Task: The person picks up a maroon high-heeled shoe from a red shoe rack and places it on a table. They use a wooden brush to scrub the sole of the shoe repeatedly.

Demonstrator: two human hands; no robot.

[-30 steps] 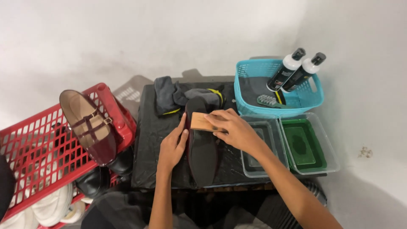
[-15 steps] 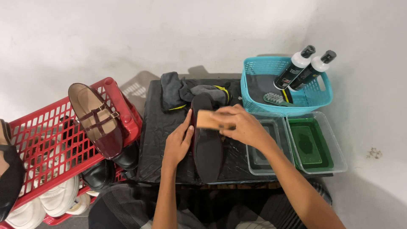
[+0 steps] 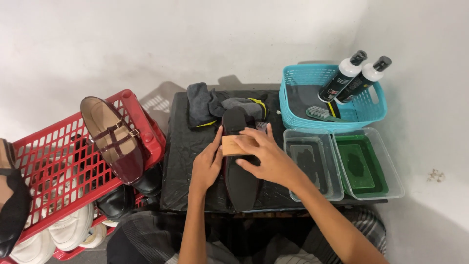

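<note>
A dark shoe (image 3: 241, 181) lies sole up on the black-covered stand (image 3: 183, 146). My left hand (image 3: 207, 164) steadies the shoe along its left side. My right hand (image 3: 266, 156) presses a wooden-backed brush (image 3: 237, 145) onto the sole near the heel. Behind the shoe lies a crumpled grey cloth with a yellow edge (image 3: 215, 105).
A red crate (image 3: 58, 161) at the left carries a maroon strap shoe (image 3: 112, 139), with black and white shoes below. A teal basket (image 3: 332, 100) holds two black bottles and a small brush. Two clear tubs (image 3: 344, 164), one dark inside and one green, stand at the right.
The view has shifted slightly. My right hand has slid the brush a little along the sole. My left hand keeps holding the shoe.
</note>
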